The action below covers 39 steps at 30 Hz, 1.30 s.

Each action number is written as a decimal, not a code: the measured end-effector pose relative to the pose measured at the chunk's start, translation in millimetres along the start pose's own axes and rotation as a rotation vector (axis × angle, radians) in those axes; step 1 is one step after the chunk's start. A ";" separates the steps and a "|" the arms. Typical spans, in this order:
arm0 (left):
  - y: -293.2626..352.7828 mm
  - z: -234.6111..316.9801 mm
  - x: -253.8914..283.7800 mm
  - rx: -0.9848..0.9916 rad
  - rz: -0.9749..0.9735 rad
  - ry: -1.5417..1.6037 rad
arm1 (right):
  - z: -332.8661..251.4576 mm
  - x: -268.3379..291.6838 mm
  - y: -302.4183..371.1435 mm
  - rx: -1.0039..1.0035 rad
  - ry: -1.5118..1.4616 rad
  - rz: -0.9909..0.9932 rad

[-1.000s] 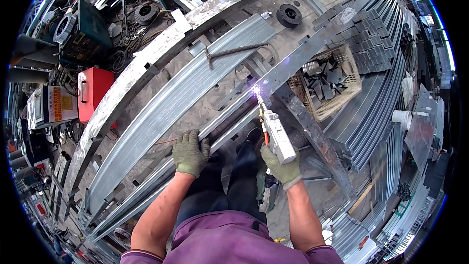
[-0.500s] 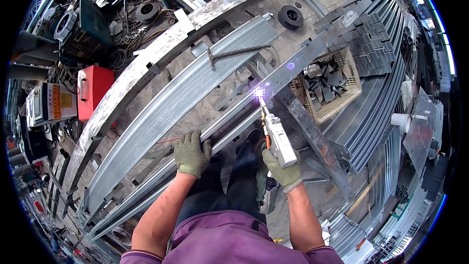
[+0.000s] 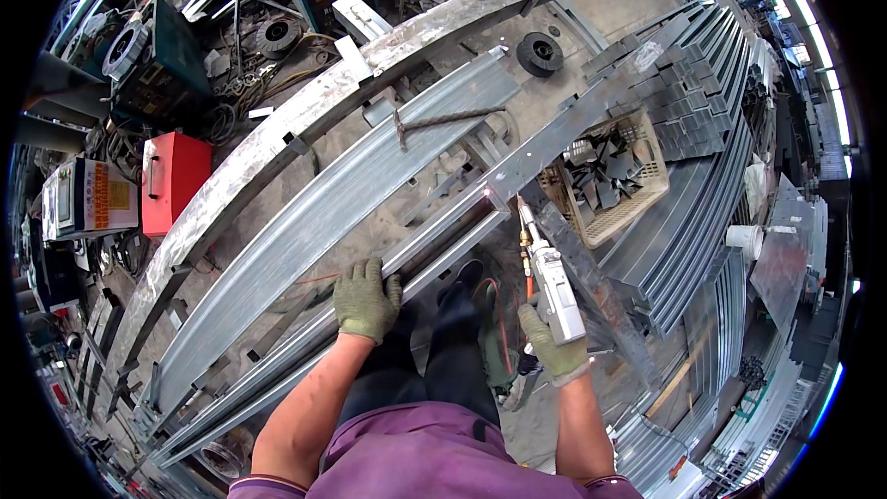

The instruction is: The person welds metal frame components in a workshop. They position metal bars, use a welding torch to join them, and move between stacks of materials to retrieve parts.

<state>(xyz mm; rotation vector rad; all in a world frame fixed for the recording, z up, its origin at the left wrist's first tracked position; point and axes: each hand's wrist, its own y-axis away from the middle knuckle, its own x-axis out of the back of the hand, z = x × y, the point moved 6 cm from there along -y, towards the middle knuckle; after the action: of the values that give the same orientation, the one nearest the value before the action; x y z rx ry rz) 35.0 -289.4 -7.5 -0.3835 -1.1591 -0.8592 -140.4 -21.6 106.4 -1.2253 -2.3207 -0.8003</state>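
My left hand (image 3: 368,300), in an olive knitted glove, grips the near part of a long galvanised steel channel (image 3: 427,238), fingers over its edge. My right hand (image 3: 556,346), gloved alike, is closed round a white handheld welding gun (image 3: 558,296) with brass fittings and an orange hose. The gun's nozzle points up and left, just right of the channel's end and apart from it. On the corner where that end meets a flat steel bar (image 3: 540,150), a small pinkish spot (image 3: 487,192) glows. The gun hides part of my right fingers.
Beyond the channel lie a wide curved sheet-metal piece (image 3: 346,208) and a curved beam (image 3: 242,152). A cream crate (image 3: 602,231) of metal offcuts stands at right, beside stacked steel profiles (image 3: 679,249). A black spool (image 3: 540,54) lies farther off. A red box (image 3: 177,183) stands left.
The bright purple-white welding flash has gone, leaving a small glow. My right hand has drawn the gun right and slightly down, off the joint. My left hand stays on the channel.
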 end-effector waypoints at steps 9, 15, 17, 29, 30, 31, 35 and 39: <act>-2.9 1.8 -13.2 0.016 -0.007 0.068 | -23.9 19.5 -11.4 0.114 0.110 -0.055; 34.1 -18.7 33.8 0.016 0.253 0.213 | -27.2 2.6 -29.9 0.162 0.067 -0.241; 78.4 -31.2 68.0 0.116 0.321 0.244 | -31.2 -12.7 -39.6 0.056 0.009 -0.354; 535.0 20.0 -76.4 1.595 -0.342 0.461 | -126.2 -125.4 -45.2 0.782 0.209 -0.931; 559.0 48.0 -108.7 1.627 -0.348 0.516 | -122.1 -133.4 -45.0 0.757 0.205 -0.982; 554.5 70.9 -107.2 1.696 -0.416 0.608 | -124.4 -140.9 -46.0 0.735 0.206 -1.001; 600.9 181.6 -252.8 1.550 -0.481 0.915 | -148.4 -172.5 -9.5 1.085 0.189 -1.034; 576.3 175.7 -264.6 1.625 -0.291 1.109 | -158.6 -203.7 22.1 1.218 0.260 -1.056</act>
<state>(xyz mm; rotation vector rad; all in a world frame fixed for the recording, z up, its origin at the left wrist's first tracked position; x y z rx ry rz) 323.0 296.3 -91.2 1.4494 -0.5157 -0.0516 0.1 -239.1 115.6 0.6044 -2.3662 0.2895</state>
